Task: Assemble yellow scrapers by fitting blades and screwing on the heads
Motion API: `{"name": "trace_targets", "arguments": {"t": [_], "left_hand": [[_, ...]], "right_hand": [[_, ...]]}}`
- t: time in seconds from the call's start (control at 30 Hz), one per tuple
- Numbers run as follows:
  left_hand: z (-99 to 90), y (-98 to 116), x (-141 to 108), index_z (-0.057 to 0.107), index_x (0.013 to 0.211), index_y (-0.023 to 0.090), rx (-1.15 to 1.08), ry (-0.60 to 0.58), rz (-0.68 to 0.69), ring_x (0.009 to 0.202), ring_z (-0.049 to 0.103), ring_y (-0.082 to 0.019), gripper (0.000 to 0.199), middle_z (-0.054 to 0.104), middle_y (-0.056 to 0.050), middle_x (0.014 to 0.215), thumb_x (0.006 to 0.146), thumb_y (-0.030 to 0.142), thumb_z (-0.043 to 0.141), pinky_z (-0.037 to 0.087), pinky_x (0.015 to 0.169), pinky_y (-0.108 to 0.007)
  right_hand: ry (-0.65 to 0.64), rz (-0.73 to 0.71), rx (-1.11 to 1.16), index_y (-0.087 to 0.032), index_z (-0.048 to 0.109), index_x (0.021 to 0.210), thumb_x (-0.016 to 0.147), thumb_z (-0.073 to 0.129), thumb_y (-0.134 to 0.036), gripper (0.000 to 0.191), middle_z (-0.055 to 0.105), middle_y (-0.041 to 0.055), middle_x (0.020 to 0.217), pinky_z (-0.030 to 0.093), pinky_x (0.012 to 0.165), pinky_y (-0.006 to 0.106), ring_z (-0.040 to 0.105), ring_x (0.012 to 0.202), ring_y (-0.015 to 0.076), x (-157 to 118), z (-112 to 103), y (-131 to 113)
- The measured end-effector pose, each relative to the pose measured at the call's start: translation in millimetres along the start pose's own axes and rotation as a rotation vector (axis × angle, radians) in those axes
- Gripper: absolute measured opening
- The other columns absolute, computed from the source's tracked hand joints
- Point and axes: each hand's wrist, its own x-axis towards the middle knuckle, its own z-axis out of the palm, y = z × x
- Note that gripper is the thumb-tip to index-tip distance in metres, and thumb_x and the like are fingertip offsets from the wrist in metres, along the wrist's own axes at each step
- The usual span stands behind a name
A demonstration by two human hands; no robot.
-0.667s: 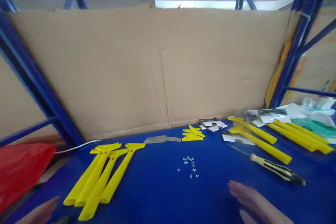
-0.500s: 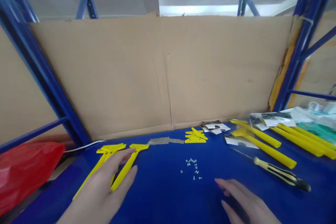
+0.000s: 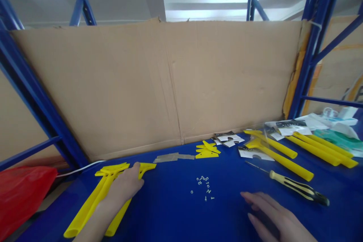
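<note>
My left hand point(image 3: 127, 183) is closed around the neck of a yellow T-headed scraper point(image 3: 120, 215), just below its head; the scraper lies on the blue tabletop. Left of it, two more yellow scrapers point(image 3: 87, 204) lie side by side, partly covered by my forearm. Near the front right, my right hand point(image 3: 272, 211) rests low over the table, fingers apart and nothing in them. Between the hands are scattered several small screws point(image 3: 208, 191) and nuts point(image 3: 203, 178). A cream-and-black screwdriver point(image 3: 295, 187) lies beyond my right hand, its tip pointing left.
Small yellow plates point(image 3: 207, 153) are piled near the cardboard wall point(image 3: 127, 90). Beside them are grey strips point(image 3: 167, 157) and printed cards point(image 3: 228, 138). More yellow scrapers point(image 3: 283, 160) and yellow tubes point(image 3: 320, 147) lie right. A red bag point(image 3: 25, 193) sits left, by blue rack posts.
My left hand has moved forward along the scraper and closed on its neck. My right hand stays about where it was. The view has shifted slightly.
</note>
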Motion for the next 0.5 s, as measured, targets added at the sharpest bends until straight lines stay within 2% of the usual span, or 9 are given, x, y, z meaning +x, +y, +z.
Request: {"name": "trace_targets", "arguments": {"t": [0.1,0.2,0.27,0.33,0.4,0.5], "left_hand": [[-5.8,-2.8,1.4,0.054,0.107,0.011,-0.164,0.067,0.017,0.101,0.062,-0.032,0.036,0.066,-0.017,0.104,0.073,0.023,0.049,0.045,0.083,-0.038],[-19.0,9.0,-2.8,0.053,0.091,0.015,-0.435,0.137,-0.015,0.08,0.065,-0.027,0.022,0.065,-0.011,0.084,0.071,0.026,0.051,0.048,0.072,-0.035],[-26.9,24.2,-10.4,0.049,0.085,0.018,-0.776,0.055,-0.078,0.055,0.061,-0.02,0.015,0.058,-0.002,0.065,0.072,0.026,0.05,0.047,0.052,-0.03],[-31.4,43.6,-21.2,0.046,0.082,0.021,-1.096,0.013,-0.091,0.044,0.053,-0.014,0.013,0.051,0.004,0.057,0.072,0.027,0.05,0.041,0.04,-0.024],[-31.7,64.2,-33.4,0.044,0.079,0.021,-1.262,-0.094,-0.09,0.038,0.046,-0.011,0.01,0.049,0.005,0.052,0.072,0.026,0.05,0.037,0.035,-0.021],[-26.0,90.7,-49.4,0.045,0.08,0.02,-1.458,-0.246,-0.016,0.038,0.046,-0.01,0.013,0.05,0.005,0.052,0.074,0.03,0.053,0.037,0.033,-0.02]], "right_hand": [[-0.071,0.099,0.02,-0.026,0.064,0.117,0.084,0.05,-0.037,0.037,0.068,0.0074,0.113,0.054,0.088,0.034,0.065,0.102,0.0246,23.8,-4.0,0.3],[-0.139,0.09,0.037,-0.022,0.061,0.121,0.085,0.047,-0.034,0.04,0.067,0.0105,0.113,0.05,0.092,0.039,0.063,0.104,0.0254,57.8,0.4,-2.9],[-0.197,0.052,0.031,-0.019,0.062,0.12,0.085,0.047,-0.029,0.039,0.065,0.0122,0.116,0.045,0.097,0.04,0.059,0.11,0.0259,83.4,8.5,-7.9],[-0.26,-0.003,0.026,-0.016,0.064,0.116,0.083,0.048,-0.022,0.037,0.065,0.0133,0.116,0.044,0.096,0.039,0.059,0.109,0.026,110.2,20.9,-15.2],[-0.305,-0.039,0.021,-0.014,0.065,0.114,0.082,0.048,-0.018,0.036,0.065,0.0143,0.116,0.043,0.097,0.037,0.058,0.111,0.026,137.1,36.7,-23.8],[-0.318,-0.034,0.029,-0.014,0.065,0.113,0.081,0.047,-0.012,0.036,0.064,0.0135,0.118,0.039,0.098,0.033,0.056,0.114,0.0239,173.4,62.1,-37.4]]}}
